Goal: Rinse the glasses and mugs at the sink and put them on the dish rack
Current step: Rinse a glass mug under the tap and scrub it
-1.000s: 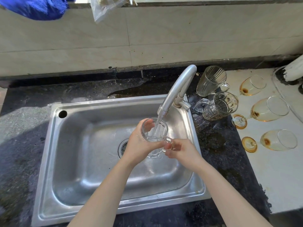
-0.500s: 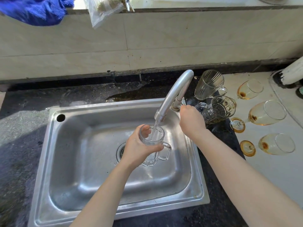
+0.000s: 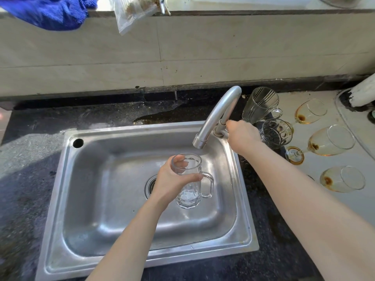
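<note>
Over the steel sink (image 3: 121,129), your right hand (image 3: 241,134) grips the base of the curved faucet (image 3: 219,110), stained wine glasses (image 3: 330,140) lying beyond it. Your left hand (image 3: 170,179) wraps the clear glass mug (image 3: 192,192), upright below the spout, handle pointing right.

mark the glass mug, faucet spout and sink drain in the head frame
glass mug (image 3: 189,194), head view, lower body near the base
faucet spout (image 3: 214,117), head view, middle of the curved tube
sink drain (image 3: 149,187), head view, its visible left rim
</note>
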